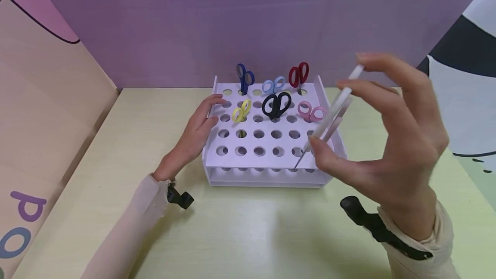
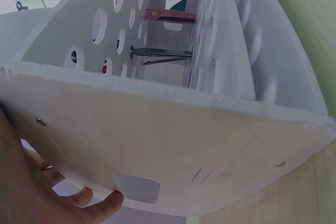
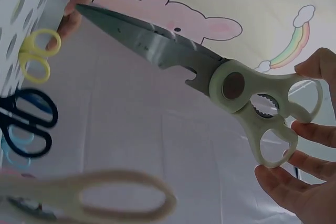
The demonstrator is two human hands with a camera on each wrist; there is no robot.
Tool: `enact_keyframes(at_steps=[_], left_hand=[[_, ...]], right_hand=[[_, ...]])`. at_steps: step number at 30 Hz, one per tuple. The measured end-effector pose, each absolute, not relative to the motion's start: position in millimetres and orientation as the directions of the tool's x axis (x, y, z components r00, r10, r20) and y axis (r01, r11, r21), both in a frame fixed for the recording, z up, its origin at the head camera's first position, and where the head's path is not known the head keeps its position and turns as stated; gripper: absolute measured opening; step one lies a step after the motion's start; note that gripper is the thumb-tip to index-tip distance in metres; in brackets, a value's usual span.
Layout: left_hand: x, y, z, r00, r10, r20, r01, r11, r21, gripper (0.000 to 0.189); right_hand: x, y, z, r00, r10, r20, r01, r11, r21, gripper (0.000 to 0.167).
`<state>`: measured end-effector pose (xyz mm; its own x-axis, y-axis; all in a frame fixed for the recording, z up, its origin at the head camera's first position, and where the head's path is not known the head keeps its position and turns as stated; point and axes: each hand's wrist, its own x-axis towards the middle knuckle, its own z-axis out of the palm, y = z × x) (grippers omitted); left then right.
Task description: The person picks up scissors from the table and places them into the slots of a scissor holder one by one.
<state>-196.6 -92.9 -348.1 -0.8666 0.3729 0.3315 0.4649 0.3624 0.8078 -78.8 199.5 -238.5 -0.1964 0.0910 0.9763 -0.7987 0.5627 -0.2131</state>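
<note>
My right hand (image 1: 403, 137) holds kitchen scissors (image 1: 332, 109) with pale handles above the right side of a white rack (image 1: 267, 160). Thumb and fingers pinch the handles, and the tip slants down to the left. Seen by the right wrist camera, the broad metal blades (image 3: 149, 43) are closed together. My left hand (image 1: 197, 130) grips the rack's left side wall (image 2: 152, 140), fingertips over its edge. Scissors standing in the rack's holes have dark blue (image 1: 245, 80), light blue (image 1: 274, 84), red (image 1: 298, 75), yellow (image 1: 241, 111), black (image 1: 276, 106) and pink (image 1: 310, 112) handles.
The rack stands on a pale wooden table (image 1: 224, 231) before a purple back wall (image 1: 232, 20). Printed panels flank the table. At the lower left of the right wrist view is a blurred pale loop handle (image 3: 163, 195); where its other end sits is out of view.
</note>
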Motion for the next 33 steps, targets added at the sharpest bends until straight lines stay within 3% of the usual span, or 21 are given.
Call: enact_keyframes(at_steps=[16, 23, 33], left_hand=[[-193.8, -91.5, -345.6, -0.862, 0.377, 0.339, 0.474, 0.365, 0.801, 0.042], [-193.2, -91.1, -345.5, -0.859, 0.380, 0.345, 0.481, 0.363, 0.798, 0.042], [-192.1, -88.3, -344.6, -0.844, 0.402, 0.357, 0.498, 0.337, 0.799, 0.042]], right_hand=[[-92.5, 146.9, -240.0, -0.310, -0.097, 0.946, -0.845, 0.485, -0.227, 0.051], [-106.6, 133.2, -246.6, -0.298, -0.175, 0.938, -0.872, 0.449, -0.193, 0.049], [-116.9, 124.7, -268.2, -0.329, -0.295, 0.897, -0.875, 0.453, -0.172, 0.051]])
